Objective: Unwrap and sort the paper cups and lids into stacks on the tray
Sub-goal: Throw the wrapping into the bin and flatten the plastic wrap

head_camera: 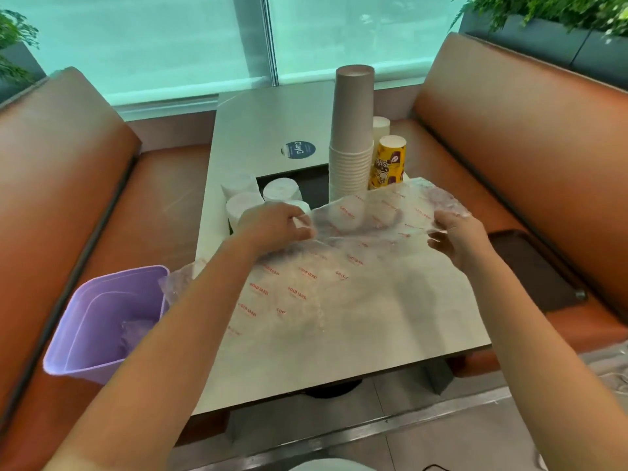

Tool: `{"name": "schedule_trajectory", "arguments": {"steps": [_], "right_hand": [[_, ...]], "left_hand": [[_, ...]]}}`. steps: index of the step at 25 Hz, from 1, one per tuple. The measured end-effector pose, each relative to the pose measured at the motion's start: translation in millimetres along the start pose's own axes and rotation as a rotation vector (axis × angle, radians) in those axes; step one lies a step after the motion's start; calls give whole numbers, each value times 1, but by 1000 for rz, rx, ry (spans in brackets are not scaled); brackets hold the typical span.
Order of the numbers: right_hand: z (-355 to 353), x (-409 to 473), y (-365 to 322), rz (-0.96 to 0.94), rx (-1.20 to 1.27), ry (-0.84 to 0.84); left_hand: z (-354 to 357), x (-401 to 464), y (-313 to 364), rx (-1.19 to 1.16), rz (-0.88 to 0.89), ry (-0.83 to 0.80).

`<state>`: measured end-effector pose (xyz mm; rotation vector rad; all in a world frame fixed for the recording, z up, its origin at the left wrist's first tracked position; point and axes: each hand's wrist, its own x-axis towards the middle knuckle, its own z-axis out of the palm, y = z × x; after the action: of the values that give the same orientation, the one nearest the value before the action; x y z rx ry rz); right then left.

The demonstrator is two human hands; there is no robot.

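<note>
Both hands hold a clear plastic wrapper [367, 232] printed with red lettering, stretched over the table [272, 120]. The left hand [272, 224] pinches its left edge with curled fingers; the right hand [458, 236] grips the right edge, thumb over fingers. Behind it on the dark tray [312, 188] stand a tall stack of paper cups [351, 137], a yellow cup stack [389, 163] and white lid stacks [282, 190]. A purple bin [102, 321] sits on the left seat.

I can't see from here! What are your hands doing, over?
Both hands, left and right, pinch the clear wrapper. Tall cup stack stands on the tray. Nothing blocking.
</note>
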<state>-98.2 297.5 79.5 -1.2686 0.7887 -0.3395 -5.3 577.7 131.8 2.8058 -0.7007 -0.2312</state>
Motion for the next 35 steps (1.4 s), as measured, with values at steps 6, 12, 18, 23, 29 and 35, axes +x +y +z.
{"name": "schedule_trajectory", "arguments": {"steps": [6,12,18,23,29,35], "right_hand": [[-27,-4,72,-69,-135,219],[-55,12,86,-11,-344,210],[-69,34,65,64,-705,48],[-68,30,62,-503,-486,-65],[-79,49,70,-316,-1137,48],[-44,24,99,-729,-1323,211]], "left_hand": [[126,-26,27,124,-45,189],[198,-40,7,70,-151,-195],[200,-36,6,104,-131,-162],[201,-37,5,94,-120,-156],[201,-37,0,101,-114,-157],[202,-36,-1,130,-109,-164]]}}
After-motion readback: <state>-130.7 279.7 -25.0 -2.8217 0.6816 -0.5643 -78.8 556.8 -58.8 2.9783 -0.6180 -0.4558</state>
